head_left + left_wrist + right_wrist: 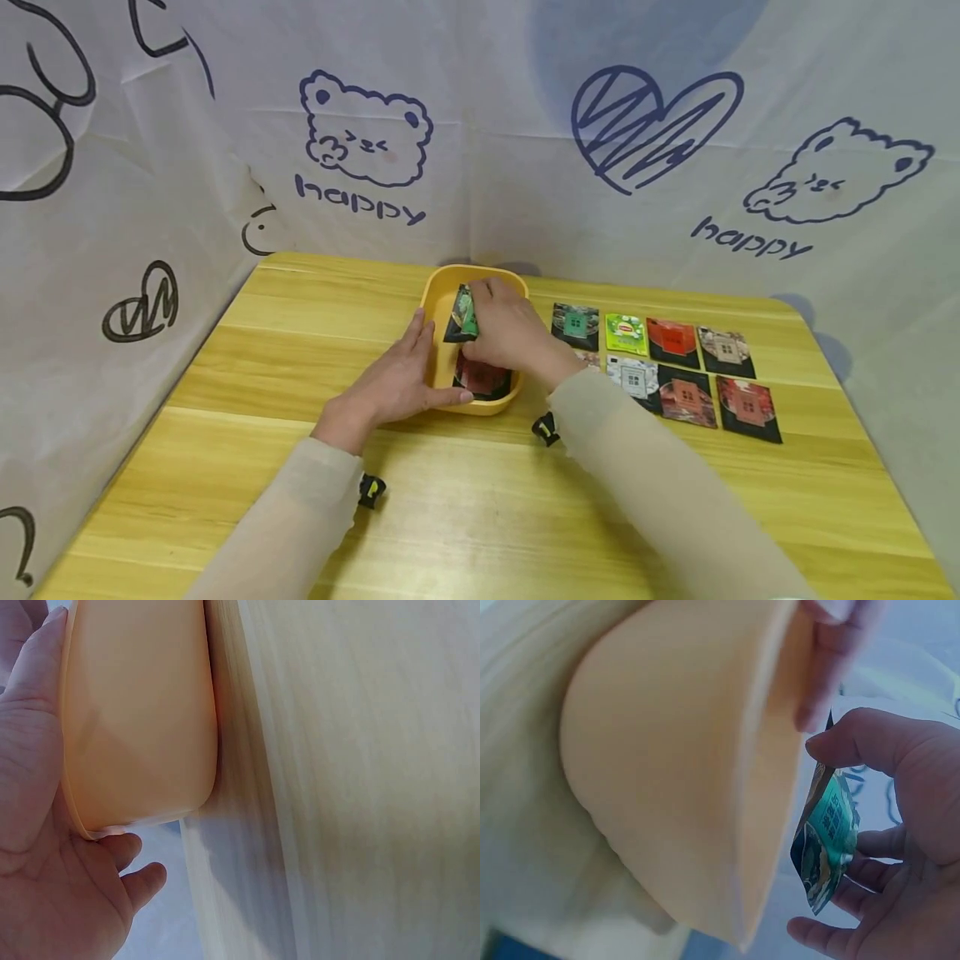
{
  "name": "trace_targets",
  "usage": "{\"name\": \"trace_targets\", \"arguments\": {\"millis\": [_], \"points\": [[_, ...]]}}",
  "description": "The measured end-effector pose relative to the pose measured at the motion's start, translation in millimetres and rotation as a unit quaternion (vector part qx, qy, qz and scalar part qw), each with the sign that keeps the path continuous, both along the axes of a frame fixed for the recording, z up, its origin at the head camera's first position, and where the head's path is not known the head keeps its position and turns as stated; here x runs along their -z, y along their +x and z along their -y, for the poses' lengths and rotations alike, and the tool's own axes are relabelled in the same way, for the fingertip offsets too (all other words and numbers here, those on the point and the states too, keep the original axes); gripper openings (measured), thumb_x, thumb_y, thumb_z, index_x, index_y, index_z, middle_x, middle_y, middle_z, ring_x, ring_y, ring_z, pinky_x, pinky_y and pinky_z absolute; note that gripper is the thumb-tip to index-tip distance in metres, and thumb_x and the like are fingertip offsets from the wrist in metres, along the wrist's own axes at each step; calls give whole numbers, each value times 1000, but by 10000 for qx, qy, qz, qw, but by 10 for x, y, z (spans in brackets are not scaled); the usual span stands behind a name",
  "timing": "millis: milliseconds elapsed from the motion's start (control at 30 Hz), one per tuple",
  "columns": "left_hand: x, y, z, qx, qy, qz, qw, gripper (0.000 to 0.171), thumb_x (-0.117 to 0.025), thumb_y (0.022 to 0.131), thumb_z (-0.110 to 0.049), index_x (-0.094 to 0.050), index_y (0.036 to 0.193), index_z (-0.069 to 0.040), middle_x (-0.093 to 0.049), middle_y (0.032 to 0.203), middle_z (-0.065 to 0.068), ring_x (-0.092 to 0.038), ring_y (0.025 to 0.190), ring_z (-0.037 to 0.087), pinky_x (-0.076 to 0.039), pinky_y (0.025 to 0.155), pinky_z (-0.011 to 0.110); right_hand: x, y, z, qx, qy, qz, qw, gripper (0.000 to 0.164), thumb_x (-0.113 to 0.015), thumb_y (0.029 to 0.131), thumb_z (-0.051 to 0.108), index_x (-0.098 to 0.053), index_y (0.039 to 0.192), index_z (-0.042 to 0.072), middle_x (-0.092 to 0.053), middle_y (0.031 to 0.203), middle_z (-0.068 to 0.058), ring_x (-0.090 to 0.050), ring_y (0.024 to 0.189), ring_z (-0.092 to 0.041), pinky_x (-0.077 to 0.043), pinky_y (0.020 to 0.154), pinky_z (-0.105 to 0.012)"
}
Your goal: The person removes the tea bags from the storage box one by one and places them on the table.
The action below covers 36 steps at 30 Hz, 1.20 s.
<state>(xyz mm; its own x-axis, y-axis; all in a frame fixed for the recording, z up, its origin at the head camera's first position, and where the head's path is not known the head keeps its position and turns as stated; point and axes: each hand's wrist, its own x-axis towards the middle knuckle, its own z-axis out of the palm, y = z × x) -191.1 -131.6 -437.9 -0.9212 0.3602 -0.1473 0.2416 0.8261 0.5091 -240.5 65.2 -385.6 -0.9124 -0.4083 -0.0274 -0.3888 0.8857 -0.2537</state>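
Note:
My right hand (pixel 510 329) pinches a green and black tea bag sachet (pixel 462 315) between thumb and fingers, above the inside of a yellow plastic box (pixel 480 408). In the right wrist view the sachet (pixel 831 825) hangs tilted beside the box's rim. A dark red sachet (pixel 483 383) lies in the front part of the box, partly covered by the right hand. My left hand (pixel 393 379) rests against the box's left side, its fingers straight along the wall and its thumb extended over the front rim.
Right of the box, sachets lie in two rows on the wooden table (pixel 450 517), among them a bright green one (pixel 626 333) and a red one (pixel 672 342). My right forearm partly hides the front row. A white printed cloth (pixel 510 167) hangs behind.

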Motion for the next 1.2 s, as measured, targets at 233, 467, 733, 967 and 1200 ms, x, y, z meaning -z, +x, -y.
{"name": "trace_targets", "arguments": {"millis": [233,467,733,967,1200], "points": [[-13,2,2,-50,-8,0,10000,134,-72,83,-78,0,169,-4,13,177,16,-16,161,42,-28,128,54,-180,83,-273,143,-343,-70,9993,103,-86,87,40,-29,165,4,-35,166,-19,-42,149,-38,-41,122,-54],[-7,-5,-4,-64,-59,33,10000,138,-72,81,-81,1,169,-5,19,176,10,-17,161,42,-27,128,54,-239,227,-693,288,-425,-105,9986,102,-86,86,35,-29,165,4,-35,164,-22,-40,149,-40,-40,121,-57],[16,-13,-6,-29,-112,-10,9999,141,-67,78,-88,0,169,-4,17,176,11,-19,160,43,-28,127,54,-132,483,-1136,183,-95,-31,9998,95,-84,88,29,-34,162,-1,-40,160,-25,-41,147,-45,-40,119,-62],[9,-12,-7,-57,-124,31,9999,141,-66,77,-89,1,170,-5,17,177,11,-19,160,43,-29,127,55,122,751,-1309,-60,298,189,9994,94,-87,86,30,-38,160,-1,-45,158,-24,-48,143,-45,-45,115,-62],[8,-8,-20,-30,-154,5,9999,141,-68,78,-87,-2,169,-3,15,177,12,-19,160,43,-30,127,55,356,1032,-1438,-407,580,437,9965,90,-87,85,31,-44,157,0,-49,155,-24,-47,144,-45,-44,114,-64]]}}
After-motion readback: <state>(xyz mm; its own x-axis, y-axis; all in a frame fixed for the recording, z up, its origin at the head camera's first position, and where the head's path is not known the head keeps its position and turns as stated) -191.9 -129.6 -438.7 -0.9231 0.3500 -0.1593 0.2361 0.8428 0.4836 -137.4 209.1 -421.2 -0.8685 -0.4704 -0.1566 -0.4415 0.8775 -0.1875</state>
